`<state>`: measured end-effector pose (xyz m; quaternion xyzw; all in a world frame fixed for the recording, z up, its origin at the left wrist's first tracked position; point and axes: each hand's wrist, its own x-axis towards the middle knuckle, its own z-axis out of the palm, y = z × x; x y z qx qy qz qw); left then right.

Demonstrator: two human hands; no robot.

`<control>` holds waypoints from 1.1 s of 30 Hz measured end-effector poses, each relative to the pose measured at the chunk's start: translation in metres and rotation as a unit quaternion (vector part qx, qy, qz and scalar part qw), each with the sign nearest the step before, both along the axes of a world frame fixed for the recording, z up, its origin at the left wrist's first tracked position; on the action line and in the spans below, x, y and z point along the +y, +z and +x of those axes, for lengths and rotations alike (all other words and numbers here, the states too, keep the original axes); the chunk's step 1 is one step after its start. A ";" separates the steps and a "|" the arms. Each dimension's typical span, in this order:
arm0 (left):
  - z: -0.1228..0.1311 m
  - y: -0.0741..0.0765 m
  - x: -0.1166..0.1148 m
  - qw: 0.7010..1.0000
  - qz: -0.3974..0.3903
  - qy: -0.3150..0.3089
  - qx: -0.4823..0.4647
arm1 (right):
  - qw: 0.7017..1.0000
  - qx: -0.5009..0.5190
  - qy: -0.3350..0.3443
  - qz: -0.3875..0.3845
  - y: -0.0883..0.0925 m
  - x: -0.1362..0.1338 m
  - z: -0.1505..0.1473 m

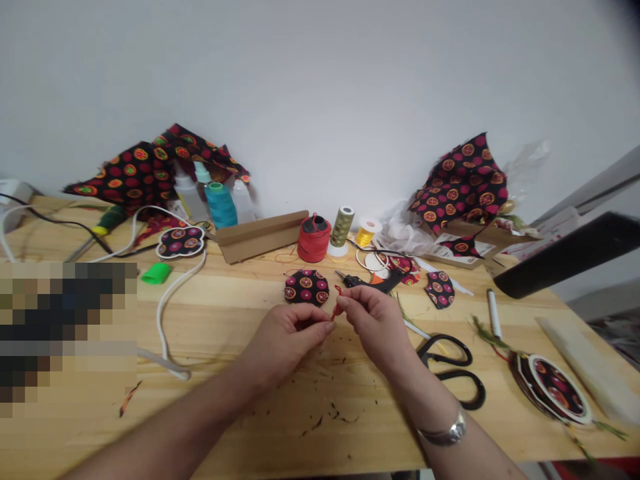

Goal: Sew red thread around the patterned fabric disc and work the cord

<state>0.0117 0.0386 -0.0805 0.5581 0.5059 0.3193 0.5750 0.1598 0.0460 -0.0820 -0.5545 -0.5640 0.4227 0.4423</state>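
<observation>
Two hands (285, 340) (375, 327), one glue gun (370, 282)

No readable text anywhere, small print on a white label (453, 255) too blurred to tell

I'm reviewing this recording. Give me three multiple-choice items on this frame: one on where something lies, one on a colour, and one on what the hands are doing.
1. Where do the black-handled scissors lie?
A) Leaning on the wall
B) On the wooden tabletop, right of the right hand
C) On top of the printed fabric

2. What colour is the thread cone beside the plastic bottles?
A) Yellow
B) Red
C) Teal

3. What are the hands doing?
A) The right hand grips the scissors
B) The left hand and right hand pinch a small red piece between their fingertips
C) Both lie flat on the table, apart

Answers: 1 B, the scissors lie on the wood beyond the right hand. 2 C, the cone's thread is plainly teal. 3 B, the fingertips of both hands meet on the red piece.
</observation>
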 end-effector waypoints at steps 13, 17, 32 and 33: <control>-0.003 -0.003 0.003 0.996 0.069 0.044 -0.024 | 0.997 -0.052 -0.015 0.049 -0.002 0.000 0.001; -0.004 -0.004 0.001 0.994 -0.062 -0.007 -0.088 | 0.998 -0.034 0.001 0.045 -0.005 0.000 0.000; -0.001 -0.015 0.001 0.974 0.216 -0.029 0.065 | 0.974 0.196 0.041 -0.109 -0.001 -0.001 -0.003; -0.002 -0.015 0.001 0.970 0.228 -0.034 0.073 | 0.968 0.218 0.046 -0.116 -0.001 -0.001 -0.003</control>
